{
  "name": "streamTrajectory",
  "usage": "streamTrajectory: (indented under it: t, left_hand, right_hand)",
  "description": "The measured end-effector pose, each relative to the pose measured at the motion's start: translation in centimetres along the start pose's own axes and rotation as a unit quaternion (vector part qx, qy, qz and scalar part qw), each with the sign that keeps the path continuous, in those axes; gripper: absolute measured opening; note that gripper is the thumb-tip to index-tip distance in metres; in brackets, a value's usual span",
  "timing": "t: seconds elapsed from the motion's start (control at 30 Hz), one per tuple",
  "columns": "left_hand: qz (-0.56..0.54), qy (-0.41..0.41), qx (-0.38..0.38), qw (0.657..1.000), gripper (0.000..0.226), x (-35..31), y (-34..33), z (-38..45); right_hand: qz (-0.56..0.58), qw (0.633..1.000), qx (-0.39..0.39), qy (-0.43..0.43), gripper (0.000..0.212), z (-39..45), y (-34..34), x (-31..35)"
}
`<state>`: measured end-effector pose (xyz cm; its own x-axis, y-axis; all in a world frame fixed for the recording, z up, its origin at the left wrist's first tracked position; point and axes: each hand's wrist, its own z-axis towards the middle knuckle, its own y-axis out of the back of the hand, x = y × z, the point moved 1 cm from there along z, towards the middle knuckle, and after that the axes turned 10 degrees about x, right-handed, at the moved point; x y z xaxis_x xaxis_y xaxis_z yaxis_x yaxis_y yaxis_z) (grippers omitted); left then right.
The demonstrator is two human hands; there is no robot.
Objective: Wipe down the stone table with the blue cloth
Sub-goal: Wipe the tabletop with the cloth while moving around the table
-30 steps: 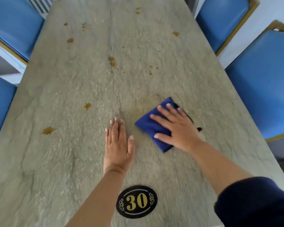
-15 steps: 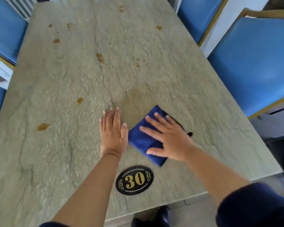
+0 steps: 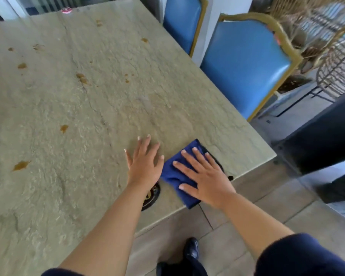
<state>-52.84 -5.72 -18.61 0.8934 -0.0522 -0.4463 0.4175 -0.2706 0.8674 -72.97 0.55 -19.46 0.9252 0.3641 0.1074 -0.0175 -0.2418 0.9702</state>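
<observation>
The grey-green stone table (image 3: 72, 108) fills the left and middle of the head view, dotted with several brown stains (image 3: 20, 165). A folded blue cloth (image 3: 172, 174) lies near the table's front right edge. My right hand (image 3: 203, 176) presses flat on the cloth, fingers spread. My left hand (image 3: 144, 162) rests flat on the bare stone just left of the cloth, holding nothing. My left forearm partly covers a black oval number plaque (image 3: 151, 196).
Two blue chairs with gold frames (image 3: 245, 62) stand along the table's right side. Wicker furniture (image 3: 327, 36) and a dark panel (image 3: 327, 132) are further right. A tiled floor and my dark shoe (image 3: 191, 250) show below the table's front edge.
The right hand and cloth have slid toward the table's front edge, past the number plaque. The left hand stayed beside the cloth. The view has swung right, showing the floor.
</observation>
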Motion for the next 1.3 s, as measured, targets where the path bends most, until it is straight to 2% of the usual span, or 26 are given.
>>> streamTrajectory:
  t: [0.07, 0.13, 0.2, 0.23, 0.3, 0.37, 0.4, 0.57, 0.7, 0.77, 0.83, 0.9, 0.93, 0.97, 1.03, 1.1, 1.17, 1.23, 1.3]
  left_hand:
    - [0.019, -0.030, 0.015, 0.999, 0.050, -1.8, -1.3, 0.1]
    - [0.032, -0.033, 0.025, 0.999, 0.050, -3.4, -2.2, 0.2]
    - [0.037, -0.022, 0.018, 0.999, 0.048, -4.6, -2.6, 0.4]
    - [0.037, -0.016, 0.007, 0.999, 0.047, -5.1, -2.7, 0.5]
    - [0.033, -0.005, -0.014, 0.999, 0.047, -5.4, -2.8, 0.9]
    - [0.034, -0.002, -0.025, 0.999, 0.047, -5.6, -2.6, 2.0]
    - [0.037, -0.002, -0.029, 0.999, 0.046, -5.7, -2.5, 2.7]
    - [0.117, 0.035, -0.002, 0.992, 0.048, -6.8, -1.6, 7.3]
    - [0.142, 0.090, 0.003, 0.986, 0.051, -7.8, -1.2, 10.5]
    - [0.137, 0.102, -0.009, 0.985, 0.051, -7.8, -1.2, 11.1]
    - [0.148, 0.106, -0.025, 0.983, 0.052, -7.6, -1.3, 11.1]
    - [0.153, 0.139, -0.035, 0.978, 0.057, -7.6, -1.4, 11.1]
    - [0.152, 0.166, -0.036, 0.974, 0.062, -7.7, -1.3, 11.1]
    - [0.148, 0.191, -0.032, 0.970, 0.067, -7.7, -1.3, 11.3]
    - [0.137, 0.208, -0.025, 0.968, 0.072, -7.5, -1.4, 11.5]
    - [0.133, 0.201, -0.026, 0.970, 0.072, -7.4, -1.5, 11.4]
    - [0.124, 0.202, -0.037, 0.971, 0.074, -7.5, -1.3, 11.3]
    - [0.120, 0.217, -0.048, 0.968, 0.076, -7.6, -1.3, 11.4]
    - [0.117, 0.252, -0.069, 0.958, 0.078, -7.7, -1.4, 11.3]
  right_hand:
    - [0.026, 0.990, -0.014, -0.138, 0.066, -0.5, 0.6, -3.5]
    - [0.095, 0.953, 0.008, -0.287, 0.067, 0.0, 1.0, -5.0]
    - [0.136, 0.925, 0.031, -0.354, 0.067, 0.7, 1.3, -3.9]
    - [0.129, 0.933, 0.029, -0.336, 0.068, 0.7, 1.3, -2.9]
    - [0.088, 0.971, 0.010, -0.223, 0.069, -0.6, 0.6, -1.5]
    - [0.050, 0.989, 0.009, -0.136, 0.071, -2.3, -0.1, -2.7]
    - [0.048, 0.990, 0.007, -0.132, 0.072, -2.7, -0.1, -4.2]
    - [0.075, 0.957, 0.036, -0.278, 0.078, 0.3, 2.0, -11.0]
    - [0.085, 0.952, 0.062, -0.288, 0.081, 7.6, 4.0, -12.3]
    - [0.059, 0.974, 0.069, -0.206, 0.080, 9.9, 4.3, -11.6]
    - [0.022, 0.997, 0.052, -0.047, 0.079, 10.4, 4.1, -12.3]
    - [-0.001, 0.996, 0.028, 0.087, 0.078, 10.8, 4.1, -15.2]
    - [-0.005, 0.994, 0.019, 0.107, 0.078, 11.5, 4.3, -16.9]
    - [-0.003, 0.995, 0.009, 0.094, 0.077, 12.6, 4.7, -18.3]
    - [0.014, 1.000, 0.000, 0.012, 0.079, 15.9, 5.8, -19.7]
    - [0.022, 0.997, 0.007, -0.080, 0.083, 20.0, 6.7, -19.0]
    - [0.032, 0.990, 0.018, -0.136, 0.083, 24.4, 7.5, -17.3]
    - [0.034, 0.989, 0.034, -0.137, 0.081, 27.9, 8.2, -14.5]
    - [0.020, 0.996, 0.048, -0.070, 0.079, 29.7, 8.4, -11.1]
